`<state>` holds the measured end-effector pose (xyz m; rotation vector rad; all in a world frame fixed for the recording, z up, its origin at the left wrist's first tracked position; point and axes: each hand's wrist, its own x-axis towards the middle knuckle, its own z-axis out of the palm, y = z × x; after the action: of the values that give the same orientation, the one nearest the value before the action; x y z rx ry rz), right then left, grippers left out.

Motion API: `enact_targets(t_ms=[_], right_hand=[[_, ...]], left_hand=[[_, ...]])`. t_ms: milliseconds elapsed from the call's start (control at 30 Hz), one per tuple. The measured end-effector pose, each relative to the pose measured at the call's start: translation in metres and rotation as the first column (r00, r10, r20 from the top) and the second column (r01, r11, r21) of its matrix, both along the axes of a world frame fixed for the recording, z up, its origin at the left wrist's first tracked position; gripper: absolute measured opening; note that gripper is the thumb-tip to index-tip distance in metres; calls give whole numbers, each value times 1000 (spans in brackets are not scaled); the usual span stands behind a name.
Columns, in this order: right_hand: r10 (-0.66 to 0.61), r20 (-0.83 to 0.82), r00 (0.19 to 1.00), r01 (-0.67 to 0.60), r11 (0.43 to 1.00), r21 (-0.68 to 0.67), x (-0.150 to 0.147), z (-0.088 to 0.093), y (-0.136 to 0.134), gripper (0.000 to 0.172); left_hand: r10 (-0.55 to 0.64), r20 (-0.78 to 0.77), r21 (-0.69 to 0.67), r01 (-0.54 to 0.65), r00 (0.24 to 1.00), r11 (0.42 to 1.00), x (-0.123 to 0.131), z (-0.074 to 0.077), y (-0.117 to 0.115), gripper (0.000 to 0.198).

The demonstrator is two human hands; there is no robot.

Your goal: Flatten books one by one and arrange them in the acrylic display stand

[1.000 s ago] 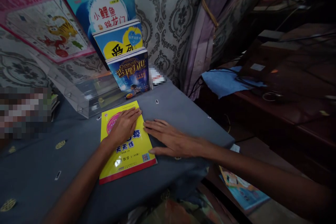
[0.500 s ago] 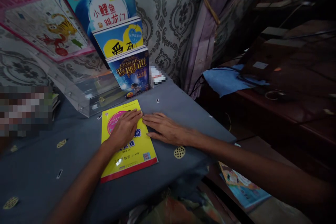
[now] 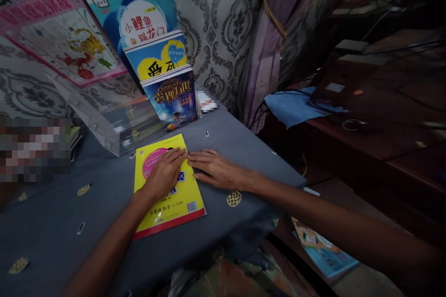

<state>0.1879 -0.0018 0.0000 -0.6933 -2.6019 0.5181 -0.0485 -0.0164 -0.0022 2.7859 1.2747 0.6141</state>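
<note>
A yellow workbook (image 3: 167, 211) with a red bottom strip and a pink circle lies flat on the dark grey cloth of the table (image 3: 237, 148). My left hand (image 3: 166, 169) rests palm down across its cover, fingers stretched out toward the right edge and hiding part of the title. Beside that edge, my right hand (image 3: 218, 169) lies flat, mostly on the cloth. Its fingertips touch the workbook's right edge, close to the left fingertips. Neither hand grasps anything.
Behind the workbook, a clear acrylic stand (image 3: 118, 139) holds several books, the front one a dark blue book (image 3: 172, 97). A pink-edged picture book (image 3: 80, 46) leans at the left. More books (image 3: 325, 246) lie low at the right, below a dark red cabinet (image 3: 369, 144) with a blue cloth (image 3: 296, 106).
The view has shifted slightly, showing more of the books' tops. Both hands keep nearly the same place on and beside the workbook.
</note>
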Motion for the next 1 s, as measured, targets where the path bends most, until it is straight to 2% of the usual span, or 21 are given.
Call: enact_targets(t_ms=[467, 667, 867, 1000], right_hand=[[4, 17, 1000, -5, 999, 46, 0, -3, 0, 46], [-16, 19, 1000, 15, 999, 50, -2, -5, 0, 43], [1, 24, 1000, -3, 998, 65, -2, -4, 0, 40], [1, 15, 1000, -2, 997, 79, -1, -4, 0, 39]], left_hand=[[-10, -7, 54, 10, 1000, 998, -1, 2, -22, 43], [5, -26, 30, -5, 1000, 1000, -1, 3, -38, 44], [-35, -18, 25, 36, 999, 999, 2, 3, -54, 49], [-62, -1, 13, 62, 998, 998, 8, 7, -65, 45]])
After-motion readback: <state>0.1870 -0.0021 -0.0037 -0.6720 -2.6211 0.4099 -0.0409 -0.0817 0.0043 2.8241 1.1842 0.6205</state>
